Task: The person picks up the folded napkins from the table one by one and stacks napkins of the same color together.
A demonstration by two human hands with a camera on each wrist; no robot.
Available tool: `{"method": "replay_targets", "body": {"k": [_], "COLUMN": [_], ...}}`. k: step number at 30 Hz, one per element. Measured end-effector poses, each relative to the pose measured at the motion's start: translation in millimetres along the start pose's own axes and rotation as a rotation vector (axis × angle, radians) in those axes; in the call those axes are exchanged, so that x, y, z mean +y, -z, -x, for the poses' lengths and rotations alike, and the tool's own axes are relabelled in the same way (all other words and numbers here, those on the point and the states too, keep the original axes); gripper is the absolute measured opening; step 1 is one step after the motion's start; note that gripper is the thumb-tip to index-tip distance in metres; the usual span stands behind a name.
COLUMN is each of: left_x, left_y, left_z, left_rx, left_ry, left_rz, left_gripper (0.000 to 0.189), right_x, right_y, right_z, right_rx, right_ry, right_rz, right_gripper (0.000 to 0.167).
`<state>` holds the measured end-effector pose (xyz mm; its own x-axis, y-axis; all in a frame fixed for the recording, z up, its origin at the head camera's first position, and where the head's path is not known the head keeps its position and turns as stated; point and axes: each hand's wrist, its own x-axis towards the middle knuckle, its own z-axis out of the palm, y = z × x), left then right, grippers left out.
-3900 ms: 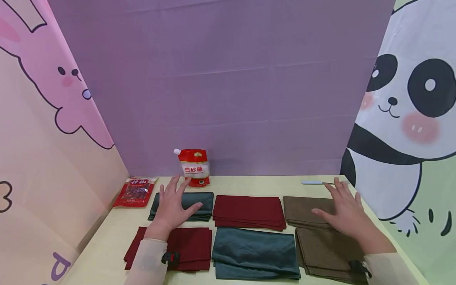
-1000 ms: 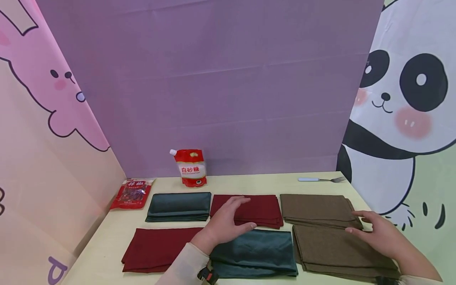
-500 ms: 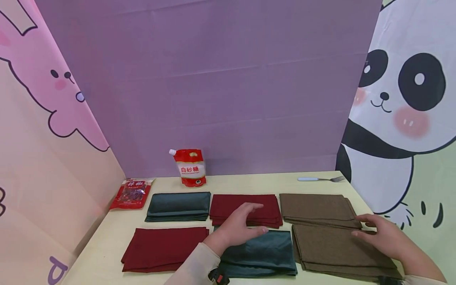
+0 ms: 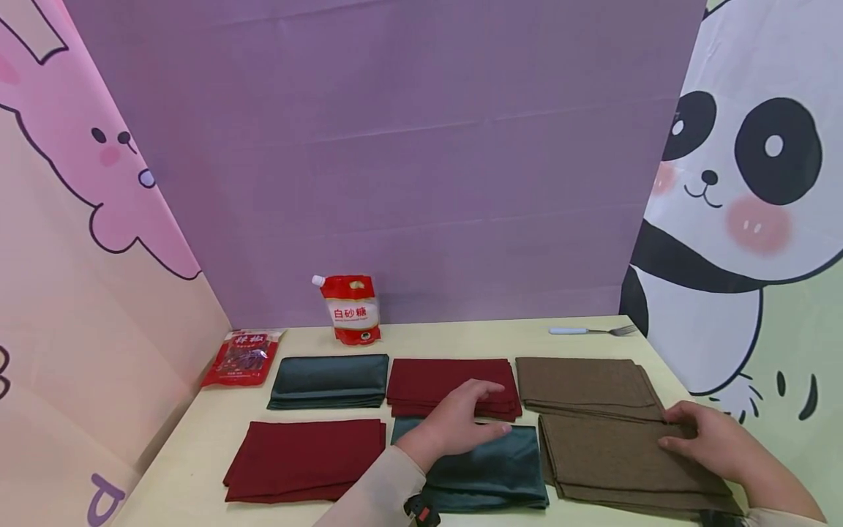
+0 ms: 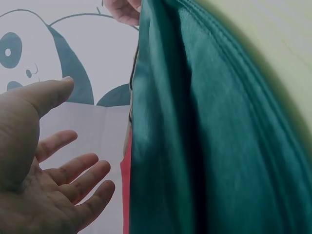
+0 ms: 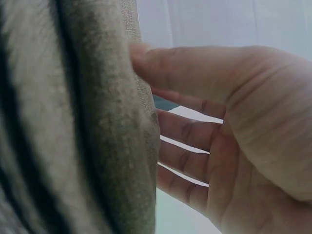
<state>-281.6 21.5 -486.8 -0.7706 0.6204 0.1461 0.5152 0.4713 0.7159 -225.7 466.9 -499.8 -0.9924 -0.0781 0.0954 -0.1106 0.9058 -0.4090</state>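
Note:
My left hand [image 4: 454, 424] hovers over the near teal folded cloth [image 4: 490, 472], its fingers relaxed and apart from the thumb. In the left wrist view, nothing lies between those fingers [image 5: 90, 183], and the teal cloth is beside them. On the right, my right hand [image 4: 714, 439] is at the right side of the near brown folded cloth [image 4: 612, 461]. The right wrist view has the thumb [image 6: 190, 68] against or very near the brown cloth's edge [image 6: 122, 126]. The other fingers extend loosely behind that edge, their tips hidden.
Behind lie another teal cloth [image 4: 329, 380], a dark red cloth [image 4: 428, 380] and another brown cloth [image 4: 579, 380]. A second red cloth [image 4: 303, 461] is near left. A red dried-chili packet [image 4: 244, 359], a sugar pouch [image 4: 356, 311] and a fork [image 4: 589, 331] are farther back.
Both hands have come down from above the far row. The left hand has moved right over the teal cloth; the right has lowered to the near brown cloth's side.

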Motion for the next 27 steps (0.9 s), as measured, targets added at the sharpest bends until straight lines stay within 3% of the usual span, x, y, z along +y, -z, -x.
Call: {"method": "replay_targets", "body": {"k": [4,15,22,27], "left_x": [1.2,10.1,14.4,17.6], "left_y": [-8.1,-26.2,-37.9,-43.3], "left_z": [-6.5,-20.8,-32.1,-36.0], "left_rx": [-0.008,-0.053,-0.070,-0.075], "left_ry": [-0.009,-0.002,0.004,0.027], "left_rz": [-0.021,-0.051,-0.085,-0.098], "left_gripper": [0.064,0.058,0.054,0.060], "right_x": [1,0,-3,-3], "right_y": [1,-1,0,0], "right_z": [-1.3,-2.1,-1.8,3.3], "right_rx": [0.006,-0.003,-0.062,0.027], "right_ry": [-0.003,-0.002,-0.013,0.053], "right_rz": [0.018,-0.010,-0.069,-0.094], "right_gripper": [0.034,0.034,0.027,0.019]}}
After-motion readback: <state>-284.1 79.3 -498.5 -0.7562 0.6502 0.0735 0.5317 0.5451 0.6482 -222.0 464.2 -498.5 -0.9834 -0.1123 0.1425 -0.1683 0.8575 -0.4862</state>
